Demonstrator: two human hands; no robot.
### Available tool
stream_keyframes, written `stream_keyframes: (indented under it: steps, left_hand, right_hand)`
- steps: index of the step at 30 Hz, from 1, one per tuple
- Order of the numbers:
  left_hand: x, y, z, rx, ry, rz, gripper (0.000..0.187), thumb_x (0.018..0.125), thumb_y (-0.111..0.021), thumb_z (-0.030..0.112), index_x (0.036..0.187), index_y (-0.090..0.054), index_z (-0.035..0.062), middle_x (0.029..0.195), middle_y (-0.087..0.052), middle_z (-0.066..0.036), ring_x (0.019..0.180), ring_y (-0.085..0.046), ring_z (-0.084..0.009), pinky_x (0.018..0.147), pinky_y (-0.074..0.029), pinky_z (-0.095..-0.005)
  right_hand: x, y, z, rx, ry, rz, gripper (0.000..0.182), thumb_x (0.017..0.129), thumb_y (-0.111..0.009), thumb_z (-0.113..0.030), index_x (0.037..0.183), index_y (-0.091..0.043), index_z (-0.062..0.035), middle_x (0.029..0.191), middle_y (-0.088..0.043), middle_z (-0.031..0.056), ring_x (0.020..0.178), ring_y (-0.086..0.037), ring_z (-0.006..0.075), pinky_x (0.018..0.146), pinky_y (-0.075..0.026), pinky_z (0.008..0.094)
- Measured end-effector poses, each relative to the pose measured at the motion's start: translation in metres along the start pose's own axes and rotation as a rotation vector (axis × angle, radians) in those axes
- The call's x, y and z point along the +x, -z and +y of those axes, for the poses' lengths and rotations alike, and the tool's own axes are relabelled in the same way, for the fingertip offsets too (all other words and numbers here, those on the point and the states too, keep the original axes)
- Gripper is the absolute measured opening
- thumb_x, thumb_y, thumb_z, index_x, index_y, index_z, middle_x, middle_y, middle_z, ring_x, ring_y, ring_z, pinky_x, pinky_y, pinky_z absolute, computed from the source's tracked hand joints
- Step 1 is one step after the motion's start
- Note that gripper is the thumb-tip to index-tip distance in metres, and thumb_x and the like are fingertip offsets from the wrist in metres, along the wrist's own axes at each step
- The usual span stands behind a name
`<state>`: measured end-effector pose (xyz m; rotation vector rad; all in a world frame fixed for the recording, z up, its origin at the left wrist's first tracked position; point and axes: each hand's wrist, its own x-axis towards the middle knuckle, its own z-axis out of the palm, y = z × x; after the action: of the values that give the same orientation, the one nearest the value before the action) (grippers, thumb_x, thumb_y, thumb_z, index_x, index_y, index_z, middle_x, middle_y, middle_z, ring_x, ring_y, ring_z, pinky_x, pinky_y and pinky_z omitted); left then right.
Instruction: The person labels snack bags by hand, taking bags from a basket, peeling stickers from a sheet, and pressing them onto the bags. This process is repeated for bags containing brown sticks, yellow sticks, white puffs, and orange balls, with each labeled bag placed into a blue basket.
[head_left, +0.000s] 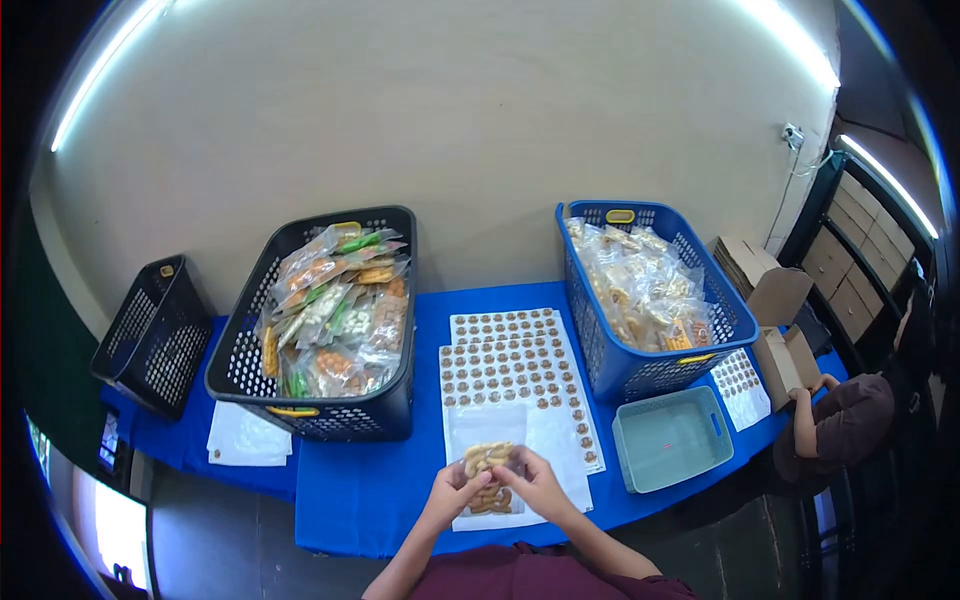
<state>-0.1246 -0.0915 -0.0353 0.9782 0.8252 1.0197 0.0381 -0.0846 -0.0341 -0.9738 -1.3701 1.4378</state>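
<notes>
My left hand (455,492) and my right hand (535,483) both hold a clear packet of pale, curved snack pieces (489,457) from its two sides, fingers closed on it. Under the packet lies another clear bag with brownish snack pieces (492,500), on white sheets at the front of the blue table. Rows of round brown stickers cover the sticker sheet (505,372) just beyond my hands.
A black basket (395,405) of mixed snack packets stands left, a blue basket (640,365) of packets right. Nearby are a pale green tray (672,475), an empty black basket (150,335) and a cardboard box (785,365) touched by another person (845,420).
</notes>
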Motion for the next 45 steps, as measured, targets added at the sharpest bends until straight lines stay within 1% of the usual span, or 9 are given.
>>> stream_keyframes:
  steps: [5, 8, 20, 24, 28, 29, 37, 40, 45]
  left_hand:
    - [0.002, -0.008, -0.016, -0.014, -0.032, 0.169, 0.023, 0.086, -0.053, 0.015, 0.096, -0.055, -0.0053, 0.086, -0.061, -0.008, 0.075, -0.059, -0.0108, 0.065, -0.049, -0.0226]
    - [0.009, -0.013, -0.025, 0.014, -0.093, 0.203, 0.023, 0.086, -0.053, 0.015, 0.096, -0.055, -0.0050, 0.085, -0.061, -0.007, 0.074, -0.058, -0.0103, 0.065, -0.049, -0.0224]
    - [0.052, -0.074, -0.051, 0.076, -0.020, 0.088, 0.026, 0.087, -0.052, 0.021, 0.092, -0.056, -0.0042, 0.081, -0.061, -0.007, 0.070, -0.056, -0.0082, 0.060, -0.045, -0.0202]
    - [0.066, -0.090, -0.074, 0.242, 0.109, -0.014, 0.024, 0.086, -0.053, 0.018, 0.096, -0.054, -0.0041, 0.083, -0.060, -0.006, 0.072, -0.056, -0.0089, 0.062, -0.046, -0.0204]
    - [0.085, -0.158, -0.054, 0.122, 0.165, -0.085, 0.028, 0.086, -0.054, 0.015, 0.105, -0.051, -0.0043, 0.092, -0.058, -0.007, 0.080, -0.056, -0.0103, 0.069, -0.047, -0.0223]
    - [0.091, -0.169, -0.065, 0.082, 0.139, -0.121, 0.029, 0.085, -0.054, 0.015, 0.107, -0.050, -0.0045, 0.094, -0.058, -0.007, 0.082, -0.056, -0.0104, 0.071, -0.047, -0.0227]
    - [0.133, -0.224, -0.089, 0.185, 0.157, -0.277, 0.033, 0.088, -0.051, 0.018, 0.112, -0.047, -0.0035, 0.100, -0.056, -0.007, 0.089, -0.054, -0.0103, 0.076, -0.044, -0.0233]
    - [0.142, -0.241, -0.099, 0.096, 0.093, -0.293, 0.032, 0.088, -0.049, 0.019, 0.111, -0.048, -0.0029, 0.100, -0.056, -0.006, 0.089, -0.053, -0.0097, 0.077, -0.044, -0.0237]
    - [0.144, -0.274, -0.094, 0.022, 0.080, -0.152, 0.028, 0.088, -0.051, 0.017, 0.107, -0.049, -0.0027, 0.095, -0.058, -0.005, 0.085, -0.054, -0.0076, 0.073, -0.045, -0.0213]
  right_hand:
    - [-0.007, -0.002, 0.004, -0.116, 0.038, 0.047, 0.030, 0.082, -0.058, -0.014, 0.106, -0.047, 0.0020, 0.094, -0.055, 0.0059, 0.088, -0.053, 0.0109, 0.076, -0.043, 0.0249]
    - [-0.007, 0.005, 0.008, -0.126, 0.009, 0.054, 0.034, 0.081, -0.060, -0.015, 0.107, -0.047, 0.0023, 0.094, -0.054, 0.0059, 0.086, -0.054, 0.0115, 0.075, -0.043, 0.0249]
    - [-0.027, 0.078, -0.002, 0.156, -0.139, 0.201, 0.035, 0.079, -0.063, -0.016, 0.105, -0.049, 0.0020, 0.098, -0.052, 0.0043, 0.085, -0.051, 0.0080, 0.072, -0.043, 0.0214]
    - [-0.041, 0.113, 0.000, 0.212, -0.154, 0.253, 0.035, 0.080, -0.061, -0.014, 0.109, -0.048, 0.0021, 0.100, -0.053, 0.0050, 0.086, -0.053, 0.0096, 0.073, -0.043, 0.0222]
    - [-0.053, 0.155, -0.007, 0.295, -0.146, 0.402, 0.033, 0.082, -0.059, -0.012, 0.109, -0.048, 0.0025, 0.100, -0.055, 0.0065, 0.089, -0.053, 0.0099, 0.074, -0.044, 0.0224]
    - [-0.053, 0.167, 0.009, 0.307, -0.037, 0.457, 0.025, 0.083, -0.057, -0.011, 0.103, -0.052, 0.0027, 0.095, -0.058, 0.0069, 0.085, -0.055, 0.0098, 0.073, -0.044, 0.0227]
    - [-0.066, 0.236, -0.015, 0.265, 0.024, 0.599, 0.016, 0.084, -0.056, -0.015, 0.088, -0.056, 0.0007, 0.082, -0.060, 0.0040, 0.075, -0.054, 0.0076, 0.068, -0.044, 0.0210]
    - [-0.069, 0.260, -0.010, 0.271, 0.027, 0.581, 0.016, 0.085, -0.056, -0.016, 0.084, -0.056, 0.0000, 0.080, -0.059, 0.0032, 0.073, -0.053, 0.0066, 0.066, -0.043, 0.0206]
    - [-0.067, 0.286, -0.027, 0.419, -0.001, 0.502, 0.015, 0.084, -0.056, -0.014, 0.086, -0.055, 0.0003, 0.083, -0.059, 0.0034, 0.075, -0.053, 0.0061, 0.067, -0.043, 0.0201]
